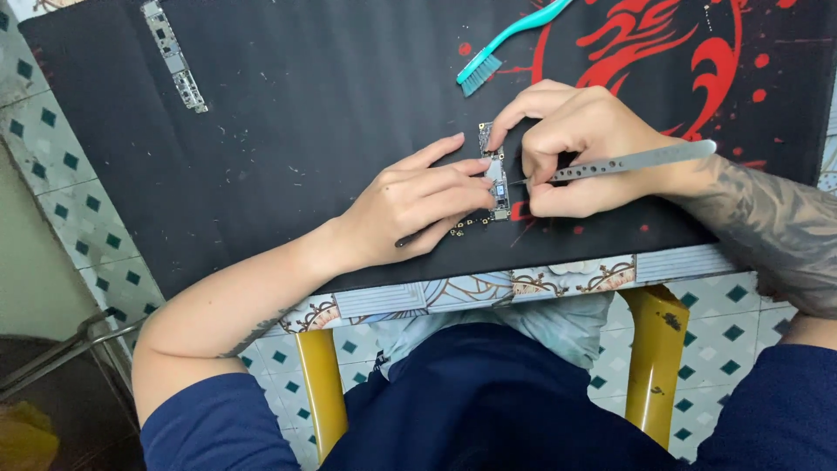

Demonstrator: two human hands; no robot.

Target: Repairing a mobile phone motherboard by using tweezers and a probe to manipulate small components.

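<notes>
A small, narrow rectangular circuit board (495, 181) with a pale chip at its middle lies on the black fabric mat (305, 131) that covers the worktop, near the mat's front edge. The left hand (410, 205) rests just left of the board; its fingers (458, 167) are held close together and extended, their tips pressing on the board's left edge. The right hand (580, 148) sits just right of the board, its index fingertip touching the board's upper end, while thumb and remaining fingers pinch a pair of slim grey metal tweezers (628, 161) with a row of holes along the shaft. The tweezer tip meets the board's right side. Beyond the board, toward the far edge of the mat, lies a teal plastic brush (497, 48) with pale bristles, beside a red swirling print (671, 44). Far left of the board, a second long, thin circuit board (174, 57) lies apart from both hands.
</notes>
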